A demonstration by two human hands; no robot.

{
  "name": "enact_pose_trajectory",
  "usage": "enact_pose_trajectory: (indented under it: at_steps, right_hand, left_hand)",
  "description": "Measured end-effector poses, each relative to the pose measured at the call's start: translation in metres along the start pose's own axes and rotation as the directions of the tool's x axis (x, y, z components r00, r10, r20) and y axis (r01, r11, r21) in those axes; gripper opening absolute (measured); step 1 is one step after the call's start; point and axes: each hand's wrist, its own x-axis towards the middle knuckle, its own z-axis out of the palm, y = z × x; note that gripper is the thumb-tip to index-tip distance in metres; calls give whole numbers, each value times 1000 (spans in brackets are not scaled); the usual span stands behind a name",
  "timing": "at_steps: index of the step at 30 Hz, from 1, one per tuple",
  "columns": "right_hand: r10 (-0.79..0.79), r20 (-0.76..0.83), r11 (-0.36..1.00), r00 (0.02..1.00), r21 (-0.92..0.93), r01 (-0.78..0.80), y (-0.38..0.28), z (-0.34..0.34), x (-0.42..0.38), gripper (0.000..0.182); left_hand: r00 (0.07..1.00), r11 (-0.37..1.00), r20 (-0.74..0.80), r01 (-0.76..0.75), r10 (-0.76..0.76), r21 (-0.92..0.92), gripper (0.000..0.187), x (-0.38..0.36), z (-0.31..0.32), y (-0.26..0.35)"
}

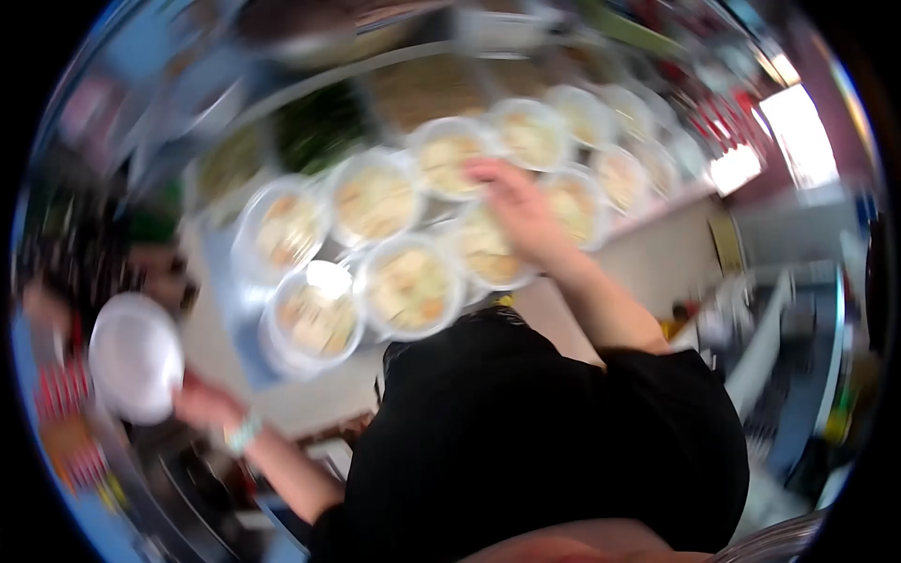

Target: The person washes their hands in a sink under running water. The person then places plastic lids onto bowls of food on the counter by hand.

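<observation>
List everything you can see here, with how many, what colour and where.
Filled bowls: about a dozen, whitish with pale food, in two rows across the middle; blur at the far end prevents an exact count
White bowl: one, white, far left, in the left hand
Dark green food: one batch, dark green, behind the bowl rows
Tan food: one batch, tan, right of the green
Bright patches: two, white, upper right
Clutter: uncountable, mixed colours, around the edges, too blurred to name
Wristband: one, pale green, left wrist
Black top: one, black, bottom centre
Hands: two, bare; left hand at lower left, right hand over the bowls
</observation>
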Motion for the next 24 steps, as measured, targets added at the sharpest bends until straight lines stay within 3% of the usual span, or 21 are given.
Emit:
enact_pose_trajectory:
  at_steps: [2, 3, 4, 5, 6, 7, 8, 9, 10, 11, 13, 14, 16, 17, 21, 22, 24]
  right_hand:
    - [123, 127, 992, 984, -3, -124, -17, -6, -15, 34]
    - [159, 239, 954, 958, 213, -212, -23, -6, -24, 41]
    - [229, 338, 888, 913, 311, -338, -47, -16, -27, 50]
    - [175, 384, 904, 907, 303, -303, -54, -25, -31, 68]
    - [121, 428, 916, 896, 299, -267, -61, -33, -34, 87]
    - [104, 443, 903, 890, 333, -272, -67, -53, -36, 100]
    - [122, 374, 874, 920, 399, -278, -53, -78, -64, 101]
    - [63, 233, 911, 970, 383, -151, -38, -97, -69, 97]
    - [-8, 128, 933, 992, 357, -38, -43, -112, -72, 93]
    - [2, 85, 941, 996, 338, -30, -27, -144, -87, 93]
    - [241, -32, 870, 970, 450, -202, -5, -215, -116, 85]
    - [253, -163, 921, 954, 343, -185, -7, -254, -136, 77]
    - [549, -221, 749, 806, 559, -357, 10, -335, -175, 73]
    - [627, -282, 660, 726, 688, -302, 13, -370, -193, 70]
    - [550, -611, 595, 570, 765, 246, 51, -505, -297, 50]
    - [588, -737, 713, 333, 667, 215, 57, -531, -315, 43]
    - [639, -756, 743, 143, 655, 136, 68, -576, -361, 41]
  left_hand:
    - [995, 889, 104, 44, 4, -455, 34, -12, 0, 45]
    - [981, 805, 194, 109, 7, -582, 37, -26, 9, 65]
    - [954, 732, 298, 186, 24, -655, 40, -43, 24, 86]
    - [924, 749, 380, 276, -34, -603, 42, -76, 44, 137]
    - [835, 803, 550, 352, -37, -481, 46, -87, 52, 136]
    - [765, 883, 644, 294, 12, -366, 48, -126, 80, 181]
    - [616, 886, 786, 386, -42, -255, 45, -185, 110, 168]
    - [528, 907, 846, 389, -74, -163, 44, -217, 128, 184]
    - [478, 916, 874, 384, -91, -115, 43, -235, 138, 195]
    - [425, 925, 899, 375, -107, -68, 42, -252, 147, 202]
    - [69, 939, 989, 311, 134, -149, 40, -300, 190, 190]
    - [47, 937, 987, 311, 153, -160, 40, -338, 207, 223]
    - [-210, 874, 913, 426, 349, -236, 30, -419, 234, 295]
    - [-284, 899, 903, 390, 322, -198, 25, -448, 243, 323]
    - [-575, 948, 753, 187, 319, -258, 27, -552, 307, 384]
    - [-620, 942, 713, 161, 329, -294, 25, -577, 320, 391]
    - [-641, 964, 723, 120, 259, -238, 23, -622, 337, 414]
